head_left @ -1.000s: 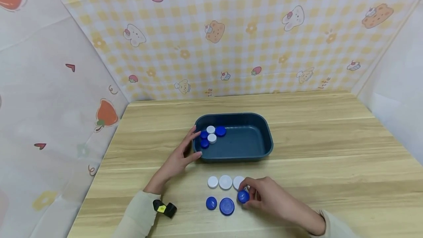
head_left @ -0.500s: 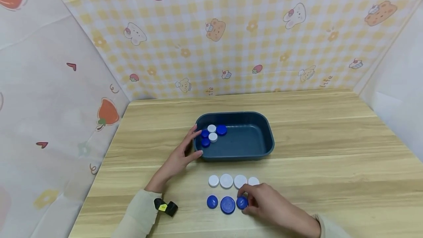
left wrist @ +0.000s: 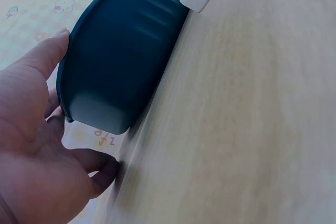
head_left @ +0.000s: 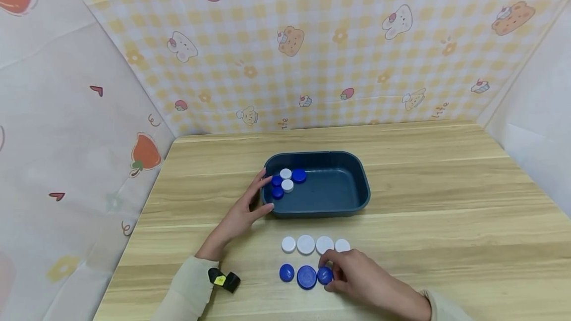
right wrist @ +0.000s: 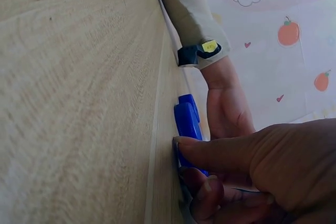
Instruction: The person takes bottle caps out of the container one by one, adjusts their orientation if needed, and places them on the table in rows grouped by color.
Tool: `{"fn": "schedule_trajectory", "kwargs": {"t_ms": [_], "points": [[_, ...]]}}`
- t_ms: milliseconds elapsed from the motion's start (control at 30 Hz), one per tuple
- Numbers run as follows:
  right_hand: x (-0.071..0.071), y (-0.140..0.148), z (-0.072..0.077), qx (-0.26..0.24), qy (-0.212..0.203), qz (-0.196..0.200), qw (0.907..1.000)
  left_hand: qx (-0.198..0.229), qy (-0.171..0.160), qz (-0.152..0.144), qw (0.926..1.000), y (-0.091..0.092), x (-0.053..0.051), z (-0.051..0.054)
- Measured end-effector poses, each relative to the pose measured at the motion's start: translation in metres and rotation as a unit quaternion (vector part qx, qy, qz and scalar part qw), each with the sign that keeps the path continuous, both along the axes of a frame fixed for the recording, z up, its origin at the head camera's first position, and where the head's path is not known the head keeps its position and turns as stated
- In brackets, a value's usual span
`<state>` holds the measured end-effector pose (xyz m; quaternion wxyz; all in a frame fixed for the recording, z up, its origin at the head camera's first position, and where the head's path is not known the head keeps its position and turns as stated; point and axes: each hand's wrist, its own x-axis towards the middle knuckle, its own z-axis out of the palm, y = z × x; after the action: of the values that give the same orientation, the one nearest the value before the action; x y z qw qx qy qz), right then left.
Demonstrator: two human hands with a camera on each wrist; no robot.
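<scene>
My right hand pinches a small blue bottle cap between thumb and fingers, down on the table. That cap sits at the right end of a blue row, against a larger blue cap, with a small blue cap further left. Behind them runs a row of several white caps. My left hand lies spread at the left end of a dark blue-green tray; its thumb touches the near corner and its fingers reach the rim. Several blue and white caps are grouped inside at the tray's left.
The wooden table extends to both sides of the tray. A patterned cloth hangs along its back edge. On the left sleeve is a black wrist strap with a yellow label.
My right hand has moved slightly left and toward me with the blue cap, bringing it beside the larger blue one. The rightmost white cap has come into view. My left hand keeps its place.
</scene>
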<state>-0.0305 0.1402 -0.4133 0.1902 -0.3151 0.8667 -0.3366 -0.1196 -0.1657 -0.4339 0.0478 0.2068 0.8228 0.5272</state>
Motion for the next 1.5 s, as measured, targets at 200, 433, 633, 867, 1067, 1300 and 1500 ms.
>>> {"fn": "schedule_trajectory", "kwargs": {"t_ms": [200, 433, 633, 867, 1067, 1300, 1500], "points": [[0.001, 0.000, 0.001, 0.007, 0.006, 0.001, 1.0000, -0.001, 0.000, 0.001, 1.0000, 0.000, 0.000, 0.000], [-0.001, 0.002, 0.009, 0.006, 0.003, 0.009, 0.9999, -0.001, -0.002, 0.002, 1.0000, 0.000, 0.001, 0.001], [-0.006, 0.006, 0.021, -0.010, -0.016, 0.014, 0.9997, -0.001, -0.004, 0.002, 1.0000, 0.001, 0.002, 0.004], [-0.027, 0.007, 0.045, -0.034, 0.002, 0.001, 0.9994, -0.001, -0.005, 0.002, 1.0000, 0.001, 0.001, 0.004], [-0.055, 0.007, 0.062, -0.060, 0.098, -0.007, 0.9934, -0.005, -0.007, 0.006, 0.9999, 0.001, 0.002, 0.004], [-0.086, -0.002, 0.069, -0.089, 0.145, -0.014, 0.9854, -0.007, -0.005, 0.007, 0.9999, 0.001, 0.003, 0.004], [-0.113, -0.014, 0.066, -0.092, 0.137, -0.020, 0.9861, -0.007, -0.006, 0.010, 0.9999, 0.001, 0.002, 0.001]]}}
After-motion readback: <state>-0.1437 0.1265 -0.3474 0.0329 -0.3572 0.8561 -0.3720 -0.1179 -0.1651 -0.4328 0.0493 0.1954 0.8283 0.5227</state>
